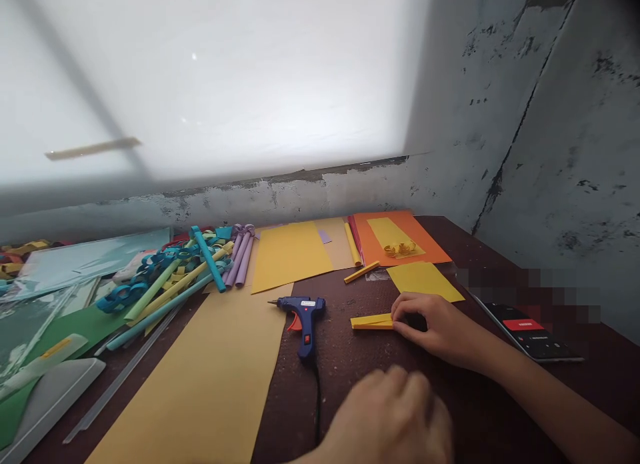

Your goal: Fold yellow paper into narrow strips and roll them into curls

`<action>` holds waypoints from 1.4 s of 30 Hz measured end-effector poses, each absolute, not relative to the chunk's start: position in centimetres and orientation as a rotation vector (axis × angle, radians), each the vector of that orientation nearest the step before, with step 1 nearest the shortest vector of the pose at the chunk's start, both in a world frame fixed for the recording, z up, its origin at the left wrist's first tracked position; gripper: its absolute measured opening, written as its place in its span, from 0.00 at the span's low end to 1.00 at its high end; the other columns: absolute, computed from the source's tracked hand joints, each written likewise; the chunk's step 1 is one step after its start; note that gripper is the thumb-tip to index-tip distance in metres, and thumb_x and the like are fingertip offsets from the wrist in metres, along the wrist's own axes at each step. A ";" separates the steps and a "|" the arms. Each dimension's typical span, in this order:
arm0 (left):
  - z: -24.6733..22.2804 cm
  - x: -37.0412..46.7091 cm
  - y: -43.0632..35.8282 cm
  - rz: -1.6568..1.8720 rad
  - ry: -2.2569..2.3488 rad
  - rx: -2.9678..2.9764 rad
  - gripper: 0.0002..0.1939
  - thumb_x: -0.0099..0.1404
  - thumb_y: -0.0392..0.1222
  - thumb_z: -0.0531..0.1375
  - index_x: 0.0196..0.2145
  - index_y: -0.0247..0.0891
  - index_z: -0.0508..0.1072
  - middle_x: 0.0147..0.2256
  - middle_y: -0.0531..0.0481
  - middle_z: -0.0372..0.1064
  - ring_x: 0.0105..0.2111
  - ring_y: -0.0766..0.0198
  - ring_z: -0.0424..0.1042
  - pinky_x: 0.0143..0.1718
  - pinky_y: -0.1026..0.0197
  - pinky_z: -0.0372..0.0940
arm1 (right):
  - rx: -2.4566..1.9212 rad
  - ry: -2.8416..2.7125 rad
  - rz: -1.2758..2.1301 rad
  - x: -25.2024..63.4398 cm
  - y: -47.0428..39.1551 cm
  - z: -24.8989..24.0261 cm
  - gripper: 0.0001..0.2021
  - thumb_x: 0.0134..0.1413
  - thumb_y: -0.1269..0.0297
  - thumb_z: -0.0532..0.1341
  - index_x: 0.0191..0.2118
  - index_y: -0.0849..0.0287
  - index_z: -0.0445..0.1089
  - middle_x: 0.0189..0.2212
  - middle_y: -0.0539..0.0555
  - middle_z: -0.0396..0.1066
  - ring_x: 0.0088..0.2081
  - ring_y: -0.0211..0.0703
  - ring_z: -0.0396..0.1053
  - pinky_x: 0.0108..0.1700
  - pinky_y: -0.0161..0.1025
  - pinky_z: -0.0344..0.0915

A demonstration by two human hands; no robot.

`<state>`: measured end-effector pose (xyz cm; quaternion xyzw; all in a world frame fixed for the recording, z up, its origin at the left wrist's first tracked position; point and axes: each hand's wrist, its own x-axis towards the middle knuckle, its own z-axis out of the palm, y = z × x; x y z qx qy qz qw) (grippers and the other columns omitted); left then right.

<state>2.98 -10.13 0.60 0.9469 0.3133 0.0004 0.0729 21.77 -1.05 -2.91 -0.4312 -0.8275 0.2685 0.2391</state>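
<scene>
Now your right hand (441, 325) pinches the long yellow paper strip (372, 323), lying sideways, free end pointing left; your left hand (387, 417) curls (I can't tell if it's holding anything).

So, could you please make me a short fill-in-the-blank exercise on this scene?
1. The left hand looks blurred, while the right hand pinches a paper strip coloured ____.
2. The nozzle of the glue gun points toward the picture's ____ edge.
3. Curled paper lies over a larger sheet coloured ____.
4. The phone lies nearer to the person's ____ hand.

Missing words: yellow; left; orange; right.
</scene>
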 end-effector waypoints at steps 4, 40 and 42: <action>0.3 2.3 -6.5 -0.207 1.218 2.975 0.06 0.64 0.35 0.60 0.39 0.33 0.75 0.37 0.39 0.72 0.38 0.50 0.72 0.40 0.53 0.69 | -1.169 -2.257 0.751 21.8 -1.0 -2.9 0.06 0.59 0.65 0.62 0.31 0.56 0.74 0.38 0.54 0.77 0.40 0.46 0.74 0.46 0.42 0.69; 0.2 -0.7 -1.4 0.163 1.664 2.439 0.08 0.63 0.45 0.61 0.34 0.43 0.81 0.34 0.48 0.80 0.35 0.54 0.76 0.37 0.57 0.65 | -1.307 -2.206 0.613 21.1 -0.8 -3.8 0.07 0.62 0.62 0.60 0.33 0.56 0.72 0.41 0.56 0.74 0.41 0.46 0.72 0.44 0.43 0.67; 0.0 -0.7 -1.4 0.174 1.654 2.442 0.08 0.63 0.44 0.61 0.33 0.43 0.80 0.34 0.48 0.80 0.35 0.55 0.76 0.36 0.57 0.65 | -1.325 -2.205 0.597 20.9 -0.8 -3.9 0.07 0.62 0.62 0.59 0.33 0.56 0.71 0.40 0.55 0.73 0.40 0.46 0.72 0.43 0.43 0.67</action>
